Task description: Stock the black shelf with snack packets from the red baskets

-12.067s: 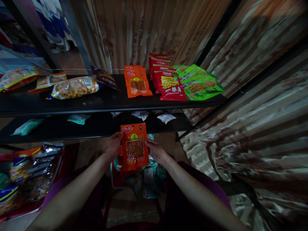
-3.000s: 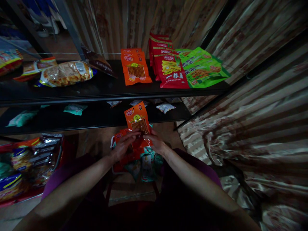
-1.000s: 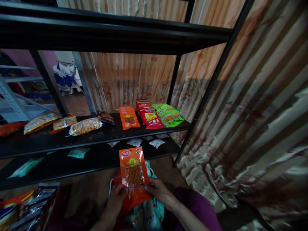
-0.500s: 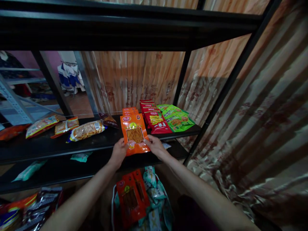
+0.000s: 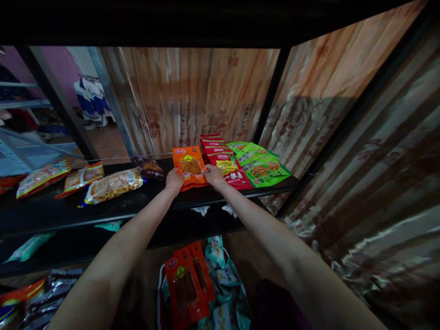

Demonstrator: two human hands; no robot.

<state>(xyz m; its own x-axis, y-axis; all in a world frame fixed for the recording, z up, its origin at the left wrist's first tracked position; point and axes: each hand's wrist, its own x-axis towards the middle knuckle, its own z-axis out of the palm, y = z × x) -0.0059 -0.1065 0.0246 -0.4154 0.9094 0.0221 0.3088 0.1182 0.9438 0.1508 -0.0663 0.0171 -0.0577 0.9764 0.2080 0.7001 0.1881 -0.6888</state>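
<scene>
Fingers first: L hand (image 5: 174, 181) and R hand (image 5: 215, 177) each pinch a side edge of an orange snack-stick packet (image 5: 189, 167), so neither's let go. It's on or just above the black shelf (image 5: 151, 201), can't tell if its full weight is down. Bit of orange peeks out under the near edge, prob another pkt, but tbh can't count.

Right of it: overlapping red packets (image 5: 222, 156), then fanned green packets (image 5: 263, 169) at the far R end. Left: dark brown packet (image 5: 149, 168), then a long clear-fronted bag (image 5: 115, 185) w/ blue ends, plus more snacks further L.

Progress-wise, imo red + green rows look done, and the orange spot's filled bar the release. Left over: at least 2 orange pkts (image 5: 185, 293) and a bunch of teal packets (image 5: 225, 279) in the white-rimmed container (image 5: 159, 293) down near the person, plus dark striped bags (image 5: 51, 293) near L. So def partway, nowhere near finished afaict.
</scene>
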